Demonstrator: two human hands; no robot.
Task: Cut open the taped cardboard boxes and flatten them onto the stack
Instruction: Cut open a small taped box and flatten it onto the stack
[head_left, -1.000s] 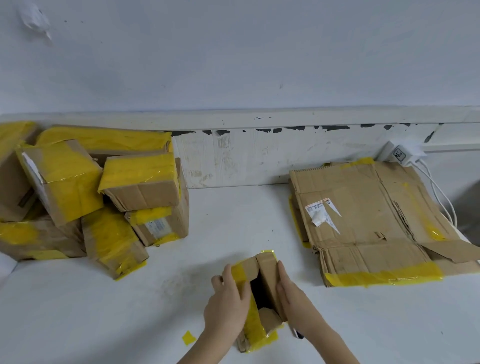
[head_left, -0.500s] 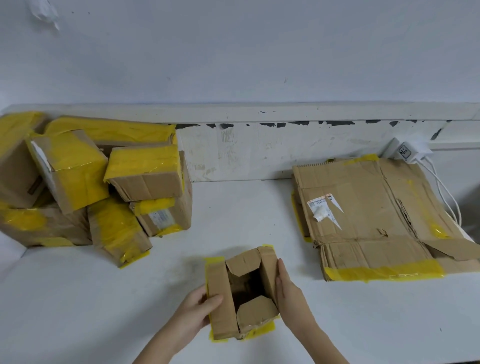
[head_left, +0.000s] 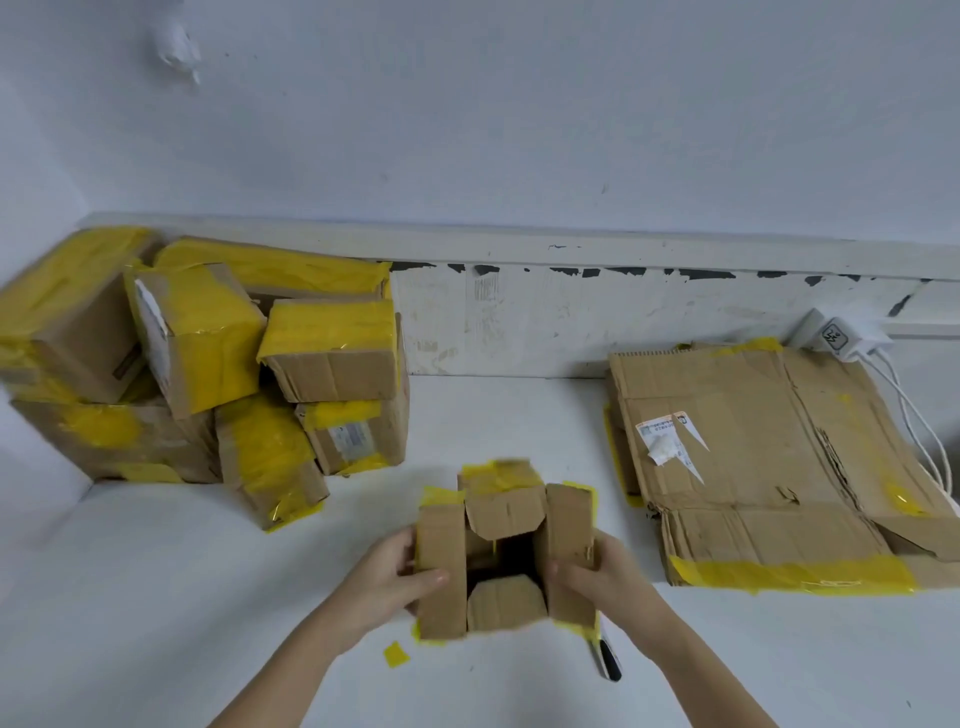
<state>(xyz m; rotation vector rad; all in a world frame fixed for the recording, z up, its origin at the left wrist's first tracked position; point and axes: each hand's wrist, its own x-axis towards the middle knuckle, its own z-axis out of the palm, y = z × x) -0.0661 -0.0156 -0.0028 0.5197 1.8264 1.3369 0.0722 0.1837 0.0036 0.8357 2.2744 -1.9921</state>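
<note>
A white counter (head_left: 171, 597) is seen from above, backed by a white wall (head_left: 519, 130) with a chipped painted ledge (head_left: 571, 312) along its foot. At far left, a pile of taped boxes (head_left: 208, 364) is heaped against the ledge, each wrapped in yellow tape, some tilted and leaning on one another. At right, a stack of flattened cardboard (head_left: 769, 467) is laid flat on the counter, its near edge banded with yellow tape and a torn white label stuck near its left side. Behind that stack, a white power adapter (head_left: 841, 335) is plugged in at the ledge, with white cables (head_left: 930, 441) trailed down the stack's right edge.

At centre front, between pile and stack and well apart from both, an opened cardboard box (head_left: 501, 551) is held upright with its four flaps spread and a dark hollow visible inside. Its left flap is gripped by the left hand (head_left: 395, 577), thumb curled over the flap face. Its right flap is gripped by the right hand (head_left: 597, 577), fingers wrapped round the flap edge. Just below the right hand, a black-tipped cutter (head_left: 608, 660) is lying on the counter, partly hidden by the wrist. A small yellow tape scrap (head_left: 396, 653) is lying near the box's front left corner.
</note>
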